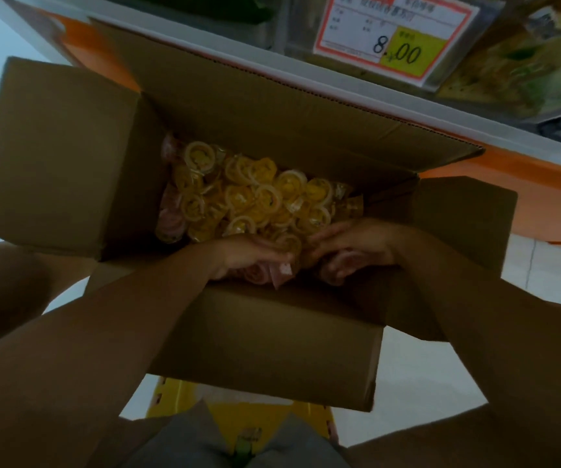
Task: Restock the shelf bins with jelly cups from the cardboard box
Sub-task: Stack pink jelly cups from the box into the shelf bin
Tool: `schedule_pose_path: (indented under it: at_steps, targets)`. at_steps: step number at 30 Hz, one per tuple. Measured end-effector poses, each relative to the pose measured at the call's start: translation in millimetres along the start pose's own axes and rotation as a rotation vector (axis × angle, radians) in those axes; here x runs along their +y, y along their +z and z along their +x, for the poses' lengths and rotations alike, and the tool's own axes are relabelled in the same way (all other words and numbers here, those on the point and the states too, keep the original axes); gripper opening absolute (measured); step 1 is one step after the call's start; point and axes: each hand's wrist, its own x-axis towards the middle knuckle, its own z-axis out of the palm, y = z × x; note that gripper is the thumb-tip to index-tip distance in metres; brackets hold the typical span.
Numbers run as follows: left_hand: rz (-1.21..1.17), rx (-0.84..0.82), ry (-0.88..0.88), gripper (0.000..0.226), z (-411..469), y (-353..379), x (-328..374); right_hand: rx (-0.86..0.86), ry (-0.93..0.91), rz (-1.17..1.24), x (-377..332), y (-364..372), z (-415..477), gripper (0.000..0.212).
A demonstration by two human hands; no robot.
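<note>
Cardboard box (pixel 272 332): stands open on the floor side of the shelf (pixel 356 96), mouth facing up toward the camera. Its long axis runs from upper left to lower right in the view, parallel with the shelf edge. All four flaps are turned outward; the far flap leans against the shelf front, the near flap hangs down toward the person.

Jelly cups (pixel 255 194): lie loose in a heap inside the box, mostly yellow, foil lids pointing in mixed directions, many tipped on their sides. A few pink cups (pixel 255 273) sit along the left wall and against the near wall.

Left hand (pixel 248 255): inside the box at the near wall, fingers pointing right and curled over pink cups held beneath the palm.

Right hand (pixel 350 248): inside the box just beside the left hand, fingers pointing left, cupped around further pink cups under the palm. The fingertips of the two hands are near each other; contact between them cannot be determined owing to blur.

Shelf bin (pixel 525 62): clear-fronted, above the box at upper right, contents greenish-yellow and too blurred to identify. A price label (pixel 397 32) with a yellow panel is fixed to its left.

Yellow crate (pixel 184 400): partly visible under the near end of the box, on the pale tiled floor (pixel 441 383)
</note>
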Motion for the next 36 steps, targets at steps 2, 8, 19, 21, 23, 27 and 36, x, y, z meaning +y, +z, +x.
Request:
schedule_pose_path:
  at_steps: [2,8,19,21,23,27,36]
  targets:
    - [-0.04,0.012,0.009,0.038,-7,-10,-4,0.204,0.061,-0.286,0,0,16,0.016]
    - [-0.181,0.036,-0.038,0.023,-35,-35,-14,0.365,0.18,-0.637,13,38,64,0.043]
    - [-0.374,0.226,-0.019,0.043,-59,-41,-13,0.219,-0.108,-0.284,11,37,26,0.007]
    - [-0.432,0.229,0.022,0.05,-64,-38,-9,0.147,-0.215,0.005,-3,37,-3,0.014]
    - [-0.456,0.227,0.067,0.039,-72,-33,-1,0.103,-0.308,0.224,-13,39,-30,0.025]
    - [-0.51,0.244,0.121,0.022,-97,-16,20,0.047,-0.454,0.445,-21,54,-74,0.03]
    - [-0.193,0.206,0.372,0.065,-182,11,65,0.219,-0.676,0.425,-40,96,-161,0.025]
